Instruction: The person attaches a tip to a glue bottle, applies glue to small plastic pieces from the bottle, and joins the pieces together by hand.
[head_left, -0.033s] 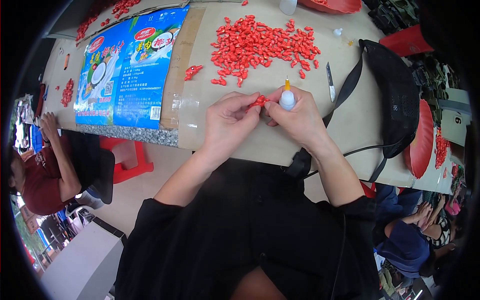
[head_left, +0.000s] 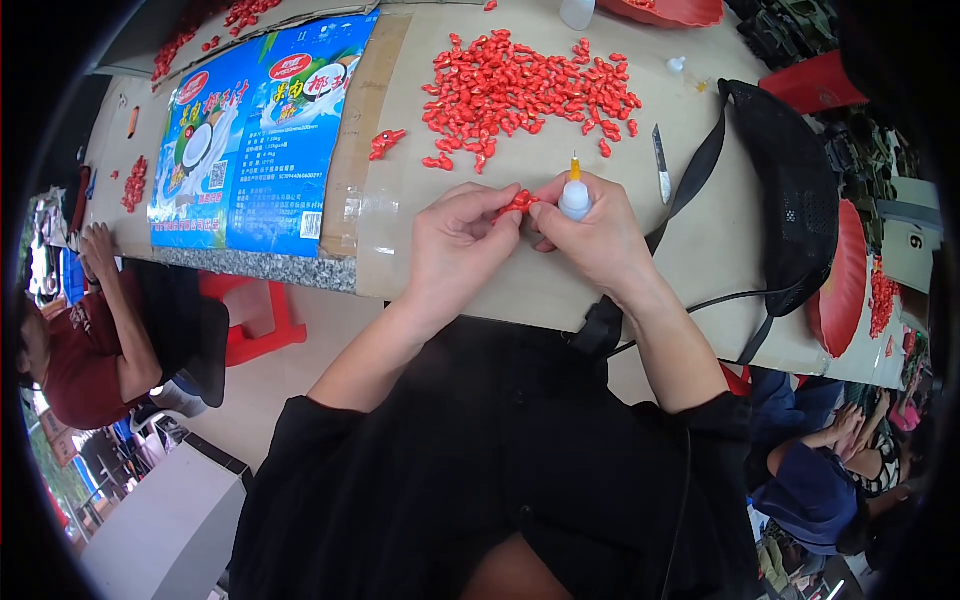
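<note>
My left hand (head_left: 458,238) is closed in a pinch on a small, shiny red piece (head_left: 521,202), held just above the table edge nearest me. Thumb and fingertips of my right hand (head_left: 606,232) press against the other side of the same piece. Tucked in that right hand is a small white squeeze bottle (head_left: 575,199) with a thin yellow needle tip pointing away from me. Beyond both hands lies a wide pile of similar red pieces (head_left: 520,92). A larger red piece (head_left: 386,144) rests apart, left of the pile.
A slim blade (head_left: 661,166) lies right of my hands, beside a black mesh bag with a strap (head_left: 790,190). Flattened blue cardboard (head_left: 270,190) covers the left. Red trays (head_left: 843,285) sit at the right and far edges. A person in dark red (head_left: 95,350) sits at left.
</note>
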